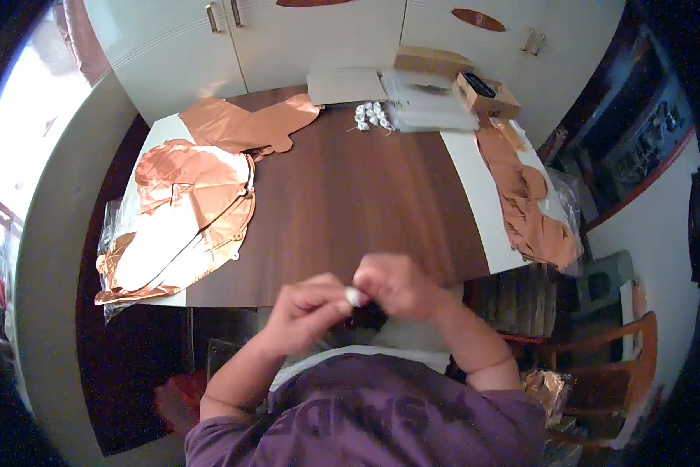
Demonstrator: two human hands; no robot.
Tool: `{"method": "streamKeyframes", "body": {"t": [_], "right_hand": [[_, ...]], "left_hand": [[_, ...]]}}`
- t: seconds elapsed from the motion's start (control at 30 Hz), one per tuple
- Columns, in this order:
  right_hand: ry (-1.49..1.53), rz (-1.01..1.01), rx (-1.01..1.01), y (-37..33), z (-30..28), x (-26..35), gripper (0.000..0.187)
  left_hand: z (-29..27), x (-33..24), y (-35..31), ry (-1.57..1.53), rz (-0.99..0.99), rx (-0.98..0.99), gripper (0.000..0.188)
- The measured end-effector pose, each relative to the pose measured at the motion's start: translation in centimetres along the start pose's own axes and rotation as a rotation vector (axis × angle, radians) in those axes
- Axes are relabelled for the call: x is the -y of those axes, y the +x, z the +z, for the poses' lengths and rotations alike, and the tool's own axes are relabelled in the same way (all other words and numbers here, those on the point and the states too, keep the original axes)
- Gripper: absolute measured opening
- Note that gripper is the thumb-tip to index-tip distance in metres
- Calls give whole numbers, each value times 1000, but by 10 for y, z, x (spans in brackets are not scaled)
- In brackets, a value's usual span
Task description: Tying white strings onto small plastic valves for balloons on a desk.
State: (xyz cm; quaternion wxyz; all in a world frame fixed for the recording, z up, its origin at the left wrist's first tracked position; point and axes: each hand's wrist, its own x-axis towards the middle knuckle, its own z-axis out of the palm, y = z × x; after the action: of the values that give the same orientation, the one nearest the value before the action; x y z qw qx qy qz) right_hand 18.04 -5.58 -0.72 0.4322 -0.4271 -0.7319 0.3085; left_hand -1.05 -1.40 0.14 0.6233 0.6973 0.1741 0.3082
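My left hand (307, 310) pinches a small white bundle (354, 296) between thumb and fingertips, just off the table's near edge. Close against it, my right hand (392, 284) is curled with its fingers closed; it is slightly smeared, and whatever it grips is hidden. At the back of the table lie several similar white bundles (371, 116) with thin loose ends, like wound string. Shiny copper-coloured foil balloons (194, 183) lie flat and overlapping on the left side, partly over clear plastic.
The brown and white table (350, 194) stands against pale cabinets (319, 39). At its back are a grey flat box (346, 87), clear plastic bags (428, 105) and an open carton (490, 97). More copper foil (525, 198) covers the right edge. A wooden chair (614, 373) stands at lower right.
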Motion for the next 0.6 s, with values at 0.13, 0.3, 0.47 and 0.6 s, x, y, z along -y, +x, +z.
{"method": "streamKeyframes", "body": {"t": [0.13,0.3,0.47,0.6], "right_hand": [[-348,-317,-121,-1,14,8,12],[-426,-186,-87,6,-3,-6,12],[144,126,-133,-20,35,-13,15],[-388,-104,-222,-15,22,1,12]], "left_hand": [[-1,19,8,150,-16,-149,12],[2,22,1,90,-112,-26,13],[7,34,2,-397,-163,-146,15],[5,28,-2,187,10,-139,15]]}}
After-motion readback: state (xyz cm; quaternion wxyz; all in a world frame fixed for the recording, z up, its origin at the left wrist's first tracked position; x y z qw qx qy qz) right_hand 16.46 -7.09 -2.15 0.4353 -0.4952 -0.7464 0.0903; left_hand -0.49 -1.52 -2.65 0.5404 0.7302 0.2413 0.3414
